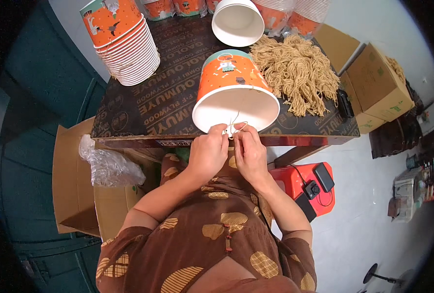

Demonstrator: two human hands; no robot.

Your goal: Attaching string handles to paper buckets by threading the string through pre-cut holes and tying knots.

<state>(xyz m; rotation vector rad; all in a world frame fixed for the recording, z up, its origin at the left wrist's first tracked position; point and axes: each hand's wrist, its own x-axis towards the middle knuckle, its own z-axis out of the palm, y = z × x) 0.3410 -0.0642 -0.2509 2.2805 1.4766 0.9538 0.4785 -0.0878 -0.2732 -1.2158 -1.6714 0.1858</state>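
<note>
An orange paper bucket (232, 74) with a white inside and a pale green base band lies tilted on the table, its mouth facing me. A thin pale cord (235, 117) runs from the bucket's inside to my fingertips at the near rim. My left hand (209, 150) is closed, thumb and finger pinching the cord. Beside it, my right hand (250, 152) also pinches the cord, with a small loop showing between the two hands. The exact shape of the cord at the fingertips is too small to make out.
On the dark plywood table (143, 115) stand a bucket stack (129, 53), a white-lined bucket (237, 24) and a heap of tan cords (297, 71). Wrapped stacks line the back. Cardboard boxes (75, 180) flank the table, and a red stool (287, 178) stands below right.
</note>
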